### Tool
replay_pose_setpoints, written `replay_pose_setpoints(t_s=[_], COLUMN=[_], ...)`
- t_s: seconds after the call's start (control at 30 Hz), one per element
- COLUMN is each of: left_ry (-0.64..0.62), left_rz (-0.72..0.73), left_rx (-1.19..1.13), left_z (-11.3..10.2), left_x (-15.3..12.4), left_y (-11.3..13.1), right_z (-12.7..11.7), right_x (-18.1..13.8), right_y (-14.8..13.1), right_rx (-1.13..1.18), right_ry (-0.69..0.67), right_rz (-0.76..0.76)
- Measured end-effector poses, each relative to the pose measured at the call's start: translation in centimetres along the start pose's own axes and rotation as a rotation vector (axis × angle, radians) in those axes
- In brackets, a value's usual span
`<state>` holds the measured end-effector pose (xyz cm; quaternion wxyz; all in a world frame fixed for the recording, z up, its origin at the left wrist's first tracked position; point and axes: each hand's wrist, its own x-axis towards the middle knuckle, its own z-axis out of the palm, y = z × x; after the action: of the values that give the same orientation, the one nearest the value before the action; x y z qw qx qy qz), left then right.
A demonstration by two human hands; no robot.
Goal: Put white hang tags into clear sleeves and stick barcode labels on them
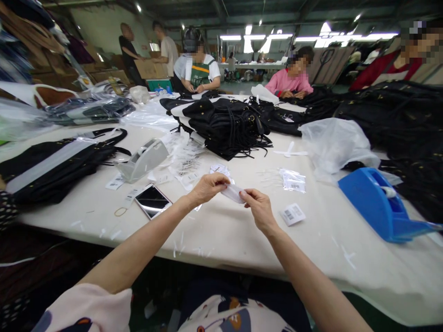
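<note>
Between my two hands, above the table, is a small whitish translucent strip (pixel 232 193), perhaps thin plastic or paper. My left hand (pixel 209 188) pinches its left end between thumb and fingers. The other end is gripped by my right hand (pixel 256 205). Just behind my hands lie small printed tags (pixel 220 170) on the table. Off to the right are a stack of barcode labels in clear plastic (pixel 292 180) and a white barcode label (pixel 292 214). A phone (pixel 152 200) rests to the left of my left hand.
A grey tape dispenser (pixel 143 161) stands left, a blue one (pixel 384 205) right. Black garments (pixel 224 122) are heaped behind, near a crumpled plastic bag (pixel 337 140). A black bag-like piece (pixel 62 161) lies left on the white table (pixel 221 235). Co-workers (pixel 202 74) work across the table.
</note>
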<state>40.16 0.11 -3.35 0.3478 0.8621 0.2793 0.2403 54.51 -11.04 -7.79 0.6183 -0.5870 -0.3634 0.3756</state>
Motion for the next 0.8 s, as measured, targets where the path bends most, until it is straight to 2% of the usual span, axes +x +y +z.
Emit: replay_pose_setpoints(t_s=[0.1, 0.17, 0.23, 0.33, 0.37, 0.43, 0.5, 0.63, 0.73, 0.8], left_ry=[0.036, 0.007, -0.087, -0.299, -0.324, -0.238, -0.059, 0.116, 0.269, 0.272], left_rz=[-0.047, -0.064, -0.072, -0.066, -0.074, -0.136, -0.245, -0.41, -0.518, -0.544], left_rx=[-0.005, -0.047, -0.107, -0.187, -0.21, -0.253, -0.331, -0.684, -0.81, -0.834], left_z=[1.1, 1.8, 2.3, 2.8, 3.0, 3.6, 4.7, 8.4, 10.4, 10.7], left_x=[-1.5, -2.7, -4.0, -5.5, -5.9, -6.2, -6.3, -6.2, -6.5, -6.7], left_y=[-0.3, -0.2, 0.2, 0.9, 1.1, 1.5, 2.1, 3.4, 3.9, 4.0], right_z=[-1.1, -1.8, -2.4, -2.6, -2.5, -2.0, -1.3, -0.1, -0.4, -1.2], right_x=[-1.3, -1.8, -2.2, -2.7, -2.9, -3.4, -4.0, -5.7, -6.6, -6.6], right_y=[0.8, 1.1, 1.2, 1.1, 0.9, 0.7, 0.4, 0.7, 1.1, 1.1], right_rx=[0.076, 0.106, 0.146, 0.202, 0.225, 0.289, 0.369, 0.462, 0.382, 0.277], right_ry=[0.083, 0.135, 0.18, 0.216, 0.225, 0.24, 0.241, 0.213, 0.186, 0.19], right_rz=[0.048, 0.055, 0.063, 0.086, 0.097, 0.13, 0.181, 0.242, 0.214, 0.154])
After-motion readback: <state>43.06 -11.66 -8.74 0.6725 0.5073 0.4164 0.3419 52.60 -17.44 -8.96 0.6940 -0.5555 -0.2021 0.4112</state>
